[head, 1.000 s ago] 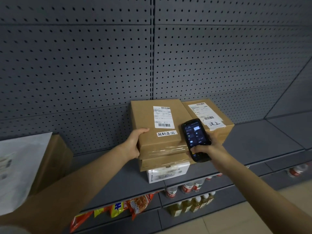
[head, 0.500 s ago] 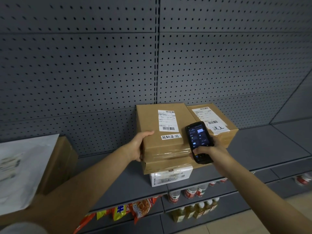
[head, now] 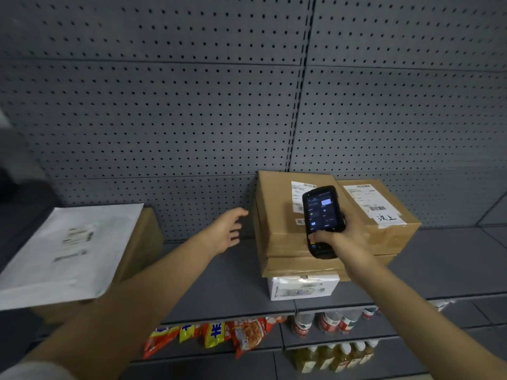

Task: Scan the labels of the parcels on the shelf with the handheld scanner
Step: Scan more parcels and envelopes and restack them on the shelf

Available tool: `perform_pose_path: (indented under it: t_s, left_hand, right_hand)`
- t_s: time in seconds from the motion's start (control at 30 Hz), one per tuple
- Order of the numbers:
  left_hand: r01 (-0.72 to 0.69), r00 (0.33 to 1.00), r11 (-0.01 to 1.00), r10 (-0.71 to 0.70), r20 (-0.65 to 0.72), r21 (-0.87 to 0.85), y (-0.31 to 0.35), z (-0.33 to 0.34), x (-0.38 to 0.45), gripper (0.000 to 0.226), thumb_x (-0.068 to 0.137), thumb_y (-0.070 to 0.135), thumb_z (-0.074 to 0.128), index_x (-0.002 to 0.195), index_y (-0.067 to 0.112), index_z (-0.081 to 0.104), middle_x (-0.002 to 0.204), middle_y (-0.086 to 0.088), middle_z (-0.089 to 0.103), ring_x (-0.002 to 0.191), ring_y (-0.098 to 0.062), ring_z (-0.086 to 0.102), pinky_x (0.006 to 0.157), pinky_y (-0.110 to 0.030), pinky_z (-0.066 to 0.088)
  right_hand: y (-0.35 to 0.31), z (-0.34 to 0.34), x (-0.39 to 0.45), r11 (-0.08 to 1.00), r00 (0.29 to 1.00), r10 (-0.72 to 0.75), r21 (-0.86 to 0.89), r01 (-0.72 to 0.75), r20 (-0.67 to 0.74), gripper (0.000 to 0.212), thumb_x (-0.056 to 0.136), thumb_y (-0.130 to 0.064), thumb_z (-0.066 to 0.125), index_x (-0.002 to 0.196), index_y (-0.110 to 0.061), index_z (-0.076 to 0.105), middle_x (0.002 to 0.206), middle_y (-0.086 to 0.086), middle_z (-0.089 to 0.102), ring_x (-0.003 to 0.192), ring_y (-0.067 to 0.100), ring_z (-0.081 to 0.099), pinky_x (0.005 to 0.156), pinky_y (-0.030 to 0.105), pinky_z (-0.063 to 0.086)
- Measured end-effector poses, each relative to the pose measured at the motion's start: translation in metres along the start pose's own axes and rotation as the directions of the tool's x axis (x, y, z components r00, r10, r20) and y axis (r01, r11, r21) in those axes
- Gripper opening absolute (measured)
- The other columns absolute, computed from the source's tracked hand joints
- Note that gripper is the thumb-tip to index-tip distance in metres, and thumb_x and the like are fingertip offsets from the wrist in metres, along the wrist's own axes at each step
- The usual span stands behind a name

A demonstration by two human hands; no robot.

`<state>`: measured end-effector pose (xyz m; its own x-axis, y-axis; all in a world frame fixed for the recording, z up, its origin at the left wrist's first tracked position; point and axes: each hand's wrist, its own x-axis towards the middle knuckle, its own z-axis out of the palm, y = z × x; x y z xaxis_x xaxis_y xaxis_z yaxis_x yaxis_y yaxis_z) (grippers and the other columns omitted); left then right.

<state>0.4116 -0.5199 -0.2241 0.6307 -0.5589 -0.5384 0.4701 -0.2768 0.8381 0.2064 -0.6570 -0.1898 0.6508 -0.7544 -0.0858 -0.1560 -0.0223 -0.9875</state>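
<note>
My right hand [head: 344,237] grips a black handheld scanner [head: 322,219] with a lit screen, held in front of a brown cardboard parcel [head: 277,215] and covering part of its white label [head: 297,192]. A second brown parcel [head: 384,215] with a white label sits just to the right. Both rest on flatter brown boxes stacked over a small white box [head: 303,287]. My left hand [head: 227,231] hovers with fingers spread, just left of the first parcel and apart from it. A white mailer parcel [head: 68,250] lies on a brown box at the left.
The parcels stand on a grey metal shelf [head: 225,297] backed by a grey pegboard wall [head: 192,105]. Lower shelves hold snack bags [head: 219,334] and several bottles [head: 329,322]. Bare shelf surface lies between the two parcel stacks and to the right.
My left hand has let go of the brown parcel and moved away to the left. The scanner has shifted left over the parcel's label. The view has swung left.
</note>
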Motion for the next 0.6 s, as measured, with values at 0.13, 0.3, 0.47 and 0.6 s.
perform_pose_path:
  t_s: [0.13,0.3,0.47,0.6]
  left_hand:
    - [-0.102,0.991,0.994,0.105,-0.079,0.035,0.006,-0.063,-0.013,0.042,0.097,0.022,0.056,0.136,0.006,0.052,0.134,-0.012,0.054,0.115,-0.021,0.05,0.105,-0.034,0.04]
    - [-0.161,0.962,0.976,0.188,-0.198,0.143,0.002,-0.16,-0.035,0.034,0.1,0.016,0.051,0.132,0.005,0.054,0.108,-0.005,0.06,0.107,-0.018,0.054,0.096,-0.029,0.043]
    - [-0.096,0.923,0.948,0.199,-0.33,0.304,-0.013,-0.267,-0.047,0.022,0.097,0.009,0.052,0.116,0.006,0.061,0.112,-0.009,0.058,0.099,-0.02,0.053,0.079,-0.024,0.045]
    - [-0.039,0.886,0.935,0.195,-0.421,0.352,-0.024,-0.344,-0.049,0.017,0.094,0.006,0.054,0.107,0.005,0.064,0.114,-0.013,0.058,0.09,-0.021,0.056,0.08,-0.028,0.045]
  right_hand:
    - [-0.014,0.058,-0.012,0.997,0.992,0.022,0.074,-0.031,0.124,0.063,0.068,0.01,0.075,0.119,-0.015,0.047,0.1,0.007,0.067,0.089,0.028,0.068,0.074,0.036,0.054]
    - [-0.02,0.153,-0.033,0.967,0.945,0.058,0.219,-0.134,0.323,0.047,0.071,0.019,0.065,0.109,-0.007,0.054,0.076,0.018,0.073,0.084,0.048,0.068,0.085,0.057,0.054]
    - [-0.011,0.256,-0.056,0.948,0.861,0.144,0.182,-0.262,0.487,0.05,0.075,0.007,0.069,0.121,-0.003,0.051,0.091,0.026,0.074,0.086,0.039,0.073,0.078,0.043,0.06]
    - [0.001,0.327,-0.071,0.903,0.82,0.225,0.203,-0.378,0.527,0.058,0.073,0.01,0.07,0.126,-0.002,0.049,0.097,0.026,0.074,0.093,0.043,0.071,0.086,0.048,0.058]
